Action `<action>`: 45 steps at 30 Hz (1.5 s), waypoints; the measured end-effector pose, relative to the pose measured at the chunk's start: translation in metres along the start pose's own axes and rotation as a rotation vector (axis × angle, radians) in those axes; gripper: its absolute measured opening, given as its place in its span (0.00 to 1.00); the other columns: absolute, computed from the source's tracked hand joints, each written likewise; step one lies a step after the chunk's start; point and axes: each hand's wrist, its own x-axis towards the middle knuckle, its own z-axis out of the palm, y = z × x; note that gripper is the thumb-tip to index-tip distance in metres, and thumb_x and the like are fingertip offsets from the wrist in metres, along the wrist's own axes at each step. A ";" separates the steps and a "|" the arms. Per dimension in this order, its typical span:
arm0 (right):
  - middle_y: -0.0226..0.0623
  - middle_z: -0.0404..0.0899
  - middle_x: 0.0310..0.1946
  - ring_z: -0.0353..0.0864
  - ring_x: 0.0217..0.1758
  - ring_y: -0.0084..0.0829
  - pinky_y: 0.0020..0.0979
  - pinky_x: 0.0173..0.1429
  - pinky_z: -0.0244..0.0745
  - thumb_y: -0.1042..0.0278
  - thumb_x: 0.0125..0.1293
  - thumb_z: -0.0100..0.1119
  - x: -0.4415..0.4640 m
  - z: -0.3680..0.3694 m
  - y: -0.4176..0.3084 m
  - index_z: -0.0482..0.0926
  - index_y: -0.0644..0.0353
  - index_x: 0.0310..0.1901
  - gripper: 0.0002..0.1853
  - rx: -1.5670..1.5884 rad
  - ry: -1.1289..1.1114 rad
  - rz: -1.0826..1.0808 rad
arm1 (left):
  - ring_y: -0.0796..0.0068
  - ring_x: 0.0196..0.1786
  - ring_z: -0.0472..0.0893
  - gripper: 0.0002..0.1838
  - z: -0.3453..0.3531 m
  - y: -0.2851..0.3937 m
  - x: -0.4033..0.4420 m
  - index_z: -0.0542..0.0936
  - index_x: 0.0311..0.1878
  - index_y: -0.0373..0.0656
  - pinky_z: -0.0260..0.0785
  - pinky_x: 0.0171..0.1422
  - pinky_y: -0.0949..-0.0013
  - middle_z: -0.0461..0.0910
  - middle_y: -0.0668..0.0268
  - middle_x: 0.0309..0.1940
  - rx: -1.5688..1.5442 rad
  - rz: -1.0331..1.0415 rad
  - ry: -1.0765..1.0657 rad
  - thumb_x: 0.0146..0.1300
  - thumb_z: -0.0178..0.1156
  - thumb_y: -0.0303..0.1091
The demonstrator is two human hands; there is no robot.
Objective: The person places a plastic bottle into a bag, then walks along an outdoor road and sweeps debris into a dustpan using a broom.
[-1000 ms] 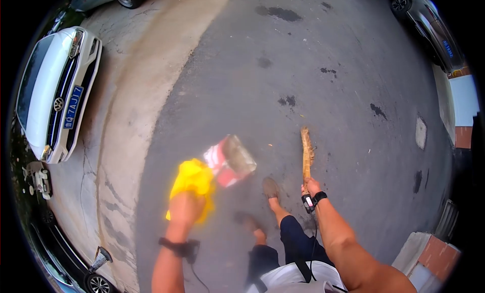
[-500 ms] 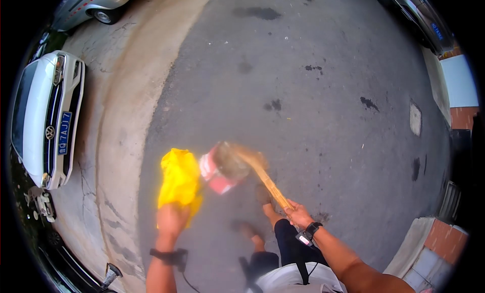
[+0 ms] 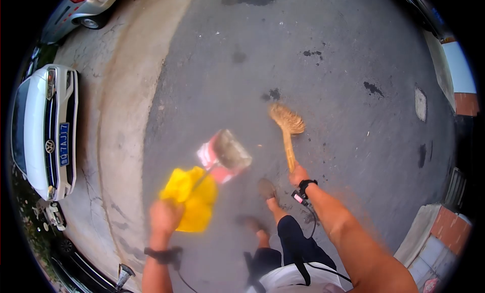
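My left hand point(image 3: 165, 217), blurred by motion, is closed around a yellow bag point(image 3: 199, 209), which could also be a cloth. From the bag, a thin rod leads up to a red-and-white dustpan point(image 3: 222, 174) that looks cut from a can, with a grey-brown inside. The rod's lower end is hidden by the yellow material and my fingers. On the right, my right hand point(image 3: 299, 176) grips the wooden handle of a short straw hand broom point(image 3: 288, 122). The broom head points away from me, apart from the dustpan and to its right.
Grey asphalt point(image 3: 343, 141) with dark stains lies underfoot, bordered by a paler concrete strip point(image 3: 124, 91). A white car point(image 3: 48, 136) stands at left, and a silver vehicle point(image 3: 86, 8) at upper left. Brick-edged steps point(image 3: 444, 230) rise at lower right.
The broom has swung away from the dustpan, forward and right, and my right hand has moved forward. The yellow bag has shifted right and nearer to me, baring the dustpan's rod.
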 end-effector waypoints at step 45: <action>0.31 0.75 0.26 0.72 0.19 0.22 0.28 0.18 0.70 0.63 0.75 0.57 -0.152 0.133 -0.108 0.70 0.47 0.49 0.07 1.012 -0.534 0.460 | 0.46 0.32 0.85 0.20 0.005 -0.039 -0.018 0.86 0.29 0.35 0.79 0.41 0.51 0.84 0.47 0.27 -0.156 0.117 0.017 0.58 0.64 0.46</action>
